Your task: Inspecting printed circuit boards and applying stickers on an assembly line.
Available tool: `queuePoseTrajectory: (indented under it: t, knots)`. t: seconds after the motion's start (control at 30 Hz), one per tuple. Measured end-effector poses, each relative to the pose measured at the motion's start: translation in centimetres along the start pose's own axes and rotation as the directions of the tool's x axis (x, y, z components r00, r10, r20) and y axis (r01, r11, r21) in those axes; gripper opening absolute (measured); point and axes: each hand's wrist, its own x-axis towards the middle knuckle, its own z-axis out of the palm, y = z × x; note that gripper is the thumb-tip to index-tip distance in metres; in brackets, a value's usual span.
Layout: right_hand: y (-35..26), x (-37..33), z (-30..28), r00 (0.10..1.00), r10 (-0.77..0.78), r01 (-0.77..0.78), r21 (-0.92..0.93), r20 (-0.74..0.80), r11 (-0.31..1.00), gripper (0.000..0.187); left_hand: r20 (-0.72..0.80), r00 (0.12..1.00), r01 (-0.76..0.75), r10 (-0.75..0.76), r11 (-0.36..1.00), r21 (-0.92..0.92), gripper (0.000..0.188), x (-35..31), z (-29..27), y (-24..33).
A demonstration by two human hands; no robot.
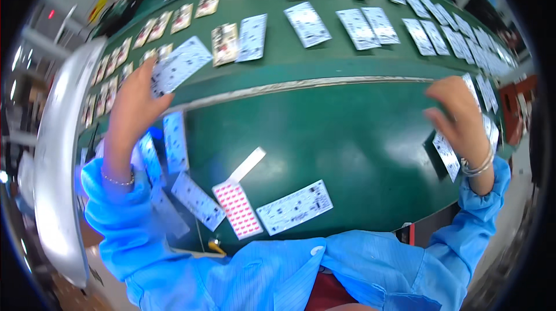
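My left hand is raised over the left of the green bench, closed on the edge of a white circuit board with small dark parts. My right hand is over the right side, thumb and bent fingers apart, with nothing visible between them. Below its wrist lies a white circuit board, partly hidden. Near my body rests a card with rows of red marks, a plain white strip at its top. Beside it lie one board on the right and another on the left.
Several white boards lie spread across the raised far surface. Rows of cream boards with dark and red parts fill its left. A curved silvery housing borders the bench at left. A blue glow falls on boards beside my left forearm.
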Motion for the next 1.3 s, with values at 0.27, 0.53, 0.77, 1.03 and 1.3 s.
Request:
queuePoseTrajectory:
  t: [0.27,0.53,0.77,1.03,1.3]
  knots:
    - [-13.3,18.9,12.9,0.858,-0.457,0.512,0.316,-0.237,0.799,0.067,-0.310,0.950,0.026,-0.046,0.997,-0.068,0.074,-9.0,-2.2,-1.4]
    - [-22.4,24.3,16.4,0.804,-0.430,0.594,0.606,-0.412,0.530,0.075,-0.468,0.868,0.167,-0.168,0.985,-0.043,0.072,-13.2,-2.3,-2.9]
    - [-22.3,25.4,17.7,0.780,-0.424,0.623,0.631,-0.460,0.462,0.075,-0.573,0.811,0.028,-0.120,0.986,-0.167,0.080,-12.8,0.4,-4.3]
    - [-23.7,26.1,18.7,0.815,-0.419,0.538,0.790,-0.400,0.293,0.074,-0.646,0.761,-0.159,-0.064,0.946,-0.281,0.085,-12.8,0.8,-4.5]
    - [-23.9,25.8,19.4,0.817,-0.406,0.527,0.816,-0.410,0.236,0.071,-0.647,0.724,-0.107,-0.241,0.886,-0.450,0.083,-14.2,1.6,-3.3]
